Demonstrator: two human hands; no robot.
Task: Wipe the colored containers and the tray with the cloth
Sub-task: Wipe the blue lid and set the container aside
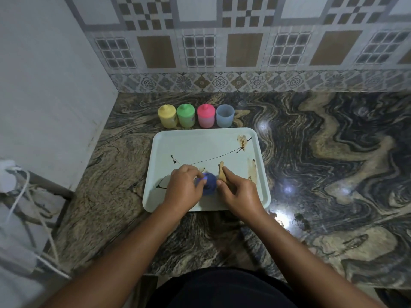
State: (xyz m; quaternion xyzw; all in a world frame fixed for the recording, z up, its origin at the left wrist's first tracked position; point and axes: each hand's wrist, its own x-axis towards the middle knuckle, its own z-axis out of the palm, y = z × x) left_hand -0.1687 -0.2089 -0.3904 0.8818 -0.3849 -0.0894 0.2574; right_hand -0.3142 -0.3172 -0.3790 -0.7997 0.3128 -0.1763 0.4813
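— Swirled stone counter (311,163) under a patterned tiled wall (244,50): what is counted on it?

— Four containers are counted in one row just past the far edge of the single tray (200,143): a yellow container (167,116), a green container (186,116) and a pink container (206,116), all lidded, and a pale blue container (225,116) that is open-topped. Brown smears (243,141) are seen at the tray's far right corner and along its right edge, with thin dark lines across the middle.

— And the hands?

— Two are seen, over the tray near its near edge. A round blue piece (210,182) is gripped by the curled fingers of the left hand (184,187). One tan cloth (222,174) is held in the right hand (240,192), beside that piece.

— What is hard to make out?

— The blue piece is blurred and half covered, so whether it is a lid cannot be told. Most of the cloth is hidden inside the fist. The tray's near edge is partly covered by both wrists.
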